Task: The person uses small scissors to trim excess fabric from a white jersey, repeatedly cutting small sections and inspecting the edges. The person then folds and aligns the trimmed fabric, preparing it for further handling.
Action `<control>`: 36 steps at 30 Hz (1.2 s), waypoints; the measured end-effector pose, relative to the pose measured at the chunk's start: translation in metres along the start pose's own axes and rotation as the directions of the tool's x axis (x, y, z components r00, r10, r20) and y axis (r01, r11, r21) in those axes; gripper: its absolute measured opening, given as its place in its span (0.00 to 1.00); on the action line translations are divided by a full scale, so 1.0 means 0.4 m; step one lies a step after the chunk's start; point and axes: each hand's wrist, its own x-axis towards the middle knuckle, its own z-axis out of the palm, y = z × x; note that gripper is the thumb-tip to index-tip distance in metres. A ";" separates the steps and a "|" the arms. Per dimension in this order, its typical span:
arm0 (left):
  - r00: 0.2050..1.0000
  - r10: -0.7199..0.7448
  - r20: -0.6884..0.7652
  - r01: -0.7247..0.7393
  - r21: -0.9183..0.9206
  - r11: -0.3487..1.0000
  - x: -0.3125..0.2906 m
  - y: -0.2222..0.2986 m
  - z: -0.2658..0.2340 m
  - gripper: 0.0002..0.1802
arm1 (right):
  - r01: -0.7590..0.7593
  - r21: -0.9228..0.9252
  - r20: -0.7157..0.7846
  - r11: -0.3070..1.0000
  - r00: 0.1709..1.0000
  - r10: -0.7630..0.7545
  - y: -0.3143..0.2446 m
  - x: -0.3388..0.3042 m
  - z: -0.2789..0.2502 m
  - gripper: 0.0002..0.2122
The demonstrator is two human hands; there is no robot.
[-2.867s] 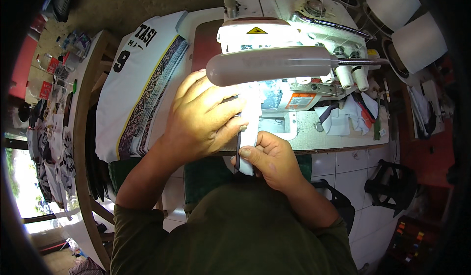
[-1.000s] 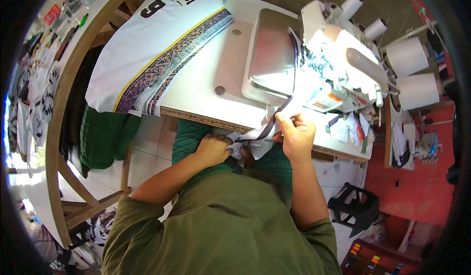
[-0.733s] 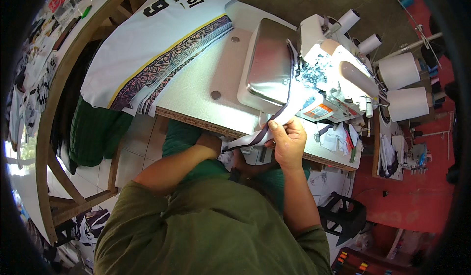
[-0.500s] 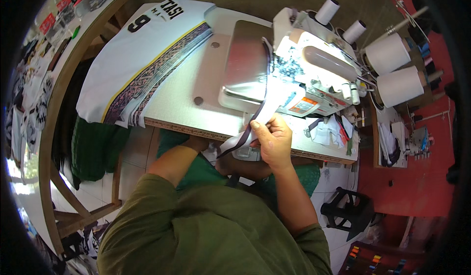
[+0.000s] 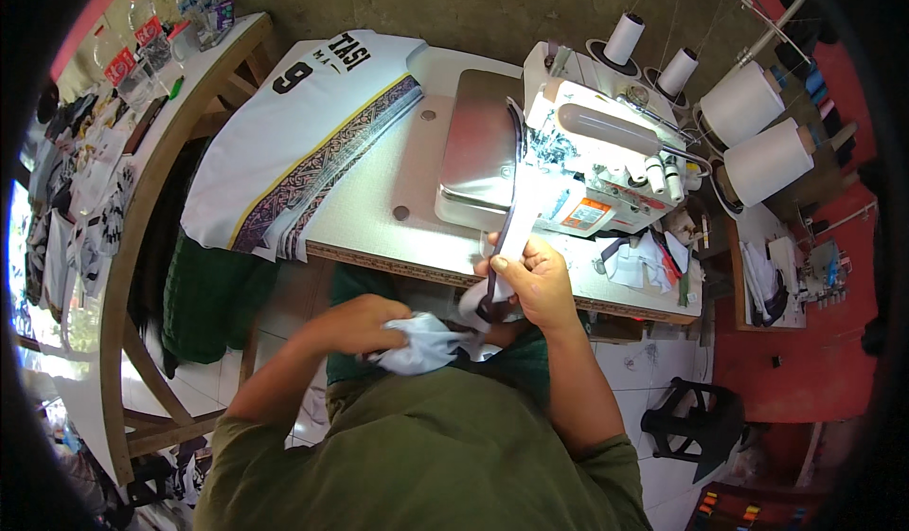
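Note:
A long fabric strip (image 5: 512, 233), white with a dark edge, runs down from the lit front of the overlock sewing machine (image 5: 620, 187) to the table's near edge. There my right hand (image 5: 540, 280) pinches it between thumb and fingers. Below the table edge, over my lap, my left hand (image 5: 365, 324) is closed on a bunched white cloth (image 5: 428, 343). The strip's lower part hangs toward this bundle; whether the two are one piece I cannot tell. Some of my left fingers are hidden by the cloth.
White jersey panels (image 5: 294, 143) with a patterned border lie on the sewing table (image 5: 379, 233) at left. Thread cones (image 5: 743, 114) stand at right. White scraps (image 5: 639, 261) lie beside the machine. A side table (image 5: 180, 152) bears cloth and bottles; a black stool (image 5: 691, 427) stands at lower right.
My left hand has come up from under the table edge, bringing the bunched white cloth into view above my lap. The right hand stays on the strip. The whole view has shifted slightly.

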 end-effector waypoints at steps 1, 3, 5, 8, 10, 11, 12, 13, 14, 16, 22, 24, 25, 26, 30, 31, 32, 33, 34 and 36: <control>0.996 -0.088 0.002 0.088 -0.112 0.990 -0.069 0.073 -0.064 0.17 | 0.013 0.083 0.046 0.996 0.999 -0.016 0.003 -0.006 0.000 0.13; 0.991 -0.005 -0.137 -0.043 -0.344 0.938 -0.153 0.193 -0.202 0.14 | -0.060 0.074 0.091 0.995 0.994 0.053 0.011 -0.028 -0.004 0.13; 0.880 0.181 -0.439 -0.299 -0.214 0.930 -0.167 0.277 -0.328 0.16 | -0.132 0.039 0.106 0.990 0.986 0.128 0.024 -0.055 -0.003 0.13; 0.704 0.168 -0.690 -0.104 0.133 0.986 -0.098 0.347 -0.500 0.21 | -0.237 0.016 0.072 0.971 0.969 0.236 0.048 -0.097 0.007 0.11; 0.682 0.252 -0.686 -0.064 0.288 0.956 -0.010 0.338 -0.575 0.22 | -0.226 0.043 0.062 0.973 0.973 0.223 0.066 -0.111 0.022 0.10; 0.688 0.222 -0.691 0.039 0.341 0.939 0.031 0.317 -0.604 0.23 | -0.208 0.058 0.047 0.976 0.977 0.206 0.074 -0.114 0.028 0.10; 0.713 0.156 -0.684 0.202 0.413 0.888 0.070 0.285 -0.626 0.24 | -0.190 0.073 0.026 0.979 0.982 0.189 0.083 -0.114 0.032 0.10; 0.819 0.048 -0.572 0.338 0.547 0.766 0.111 0.256 -0.657 0.23 | -0.146 -0.014 -0.014 0.989 0.989 0.146 0.089 -0.111 0.031 0.08; 0.814 0.130 -0.566 0.353 0.660 0.663 0.127 0.210 -0.652 0.22 | -0.136 -0.058 -0.030 0.989 0.991 0.134 0.095 -0.108 0.029 0.08; 0.782 0.263 -0.566 0.421 0.789 0.447 0.131 0.132 -0.630 0.21 | -0.143 -0.152 -0.068 0.978 0.989 0.134 0.103 -0.105 0.019 0.08; 0.737 -0.041 -0.675 0.351 0.330 0.876 -0.031 0.075 -0.461 0.12 | -0.020 -0.711 -0.213 0.703 0.959 -0.189 0.079 -0.148 0.011 0.07; 0.740 0.091 -0.666 0.271 0.419 0.866 -0.068 0.074 -0.375 0.15 | 0.111 -0.726 -0.248 0.679 0.878 -0.409 0.057 -0.159 0.034 0.08; 0.732 0.157 -0.663 0.244 0.470 0.848 -0.068 0.070 -0.332 0.16 | 0.145 -0.737 -0.248 0.660 0.851 -0.463 0.041 -0.160 0.042 0.10; 0.716 0.280 -0.639 0.179 0.556 0.812 -0.063 0.067 -0.289 0.17 | 0.230 -0.750 -0.214 0.620 0.802 -0.557 0.026 -0.160 0.056 0.12; 0.711 0.336 -0.617 0.124 0.581 0.804 -0.038 0.080 -0.198 0.14 | 0.683 -0.628 0.300 0.374 0.656 -0.692 0.000 -0.081 0.132 0.21; 0.701 0.284 -0.654 0.112 0.495 0.862 -0.041 0.090 -0.185 0.10 | 0.654 -0.650 0.284 0.388 0.683 -0.673 0.003 -0.056 0.160 0.20; 0.737 0.215 -0.641 0.042 0.361 0.931 -0.047 0.102 -0.170 0.10 | 0.615 -0.672 0.245 0.413 0.711 -0.659 0.011 -0.038 0.194 0.20; 0.761 0.123 -0.637 0.000 0.189 0.982 -0.057 0.111 -0.160 0.10 | 0.595 -0.681 0.279 0.427 0.750 -0.599 0.015 -0.018 0.214 0.19; 0.817 0.091 -0.569 -0.067 0.062 0.996 -0.067 0.122 -0.150 0.11 | 0.576 -0.694 0.255 0.432 0.757 -0.601 0.017 -0.003 0.234 0.19; 0.812 0.163 -0.560 -0.078 0.172 0.982 -0.077 0.128 -0.157 0.24 | 0.554 -0.713 0.316 0.429 0.801 -0.509 0.001 0.025 0.255 0.18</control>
